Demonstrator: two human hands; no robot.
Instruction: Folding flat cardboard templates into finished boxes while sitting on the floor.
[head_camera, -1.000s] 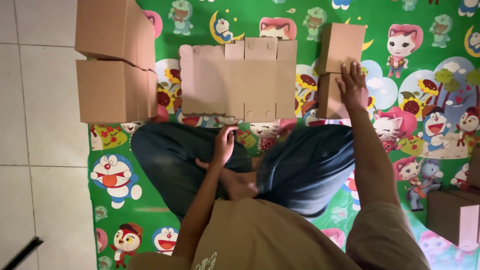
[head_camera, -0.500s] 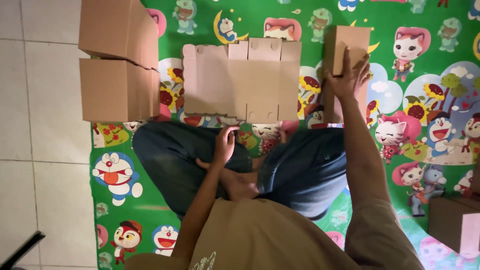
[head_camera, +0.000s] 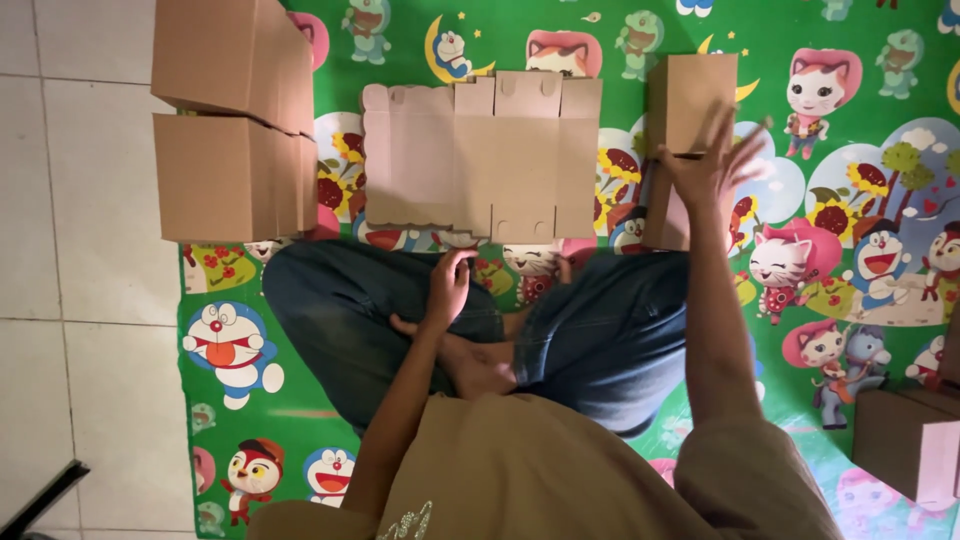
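Now my right hand (head_camera: 715, 160) has lifted, fingers spread, off the small folded box (head_camera: 688, 100); my left hand (head_camera: 448, 285) stays loosely curled, empty, on my knee

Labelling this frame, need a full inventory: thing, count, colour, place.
Flat box blank: 1, brown, unfolded on the mat in front of the crossed legs.
Folded boxes: 2, brown, one behind the other at the mat's left edge.
Small boxes: 2, brown, right of the blank, under the right hand.
Corner box: 1, brown with a pale flap, lower right edge, cut off by the frame.
Play mat: 1, green with cartoon figures, on the floor.
Floor tiles: pale, left side.
Dark object: 1, bottom left corner, too little showing to identify.
Legs: crossed, blue jeans.
Left hand: resting on the knee.
Right hand: fingers spread, blurred, over the small boxes.
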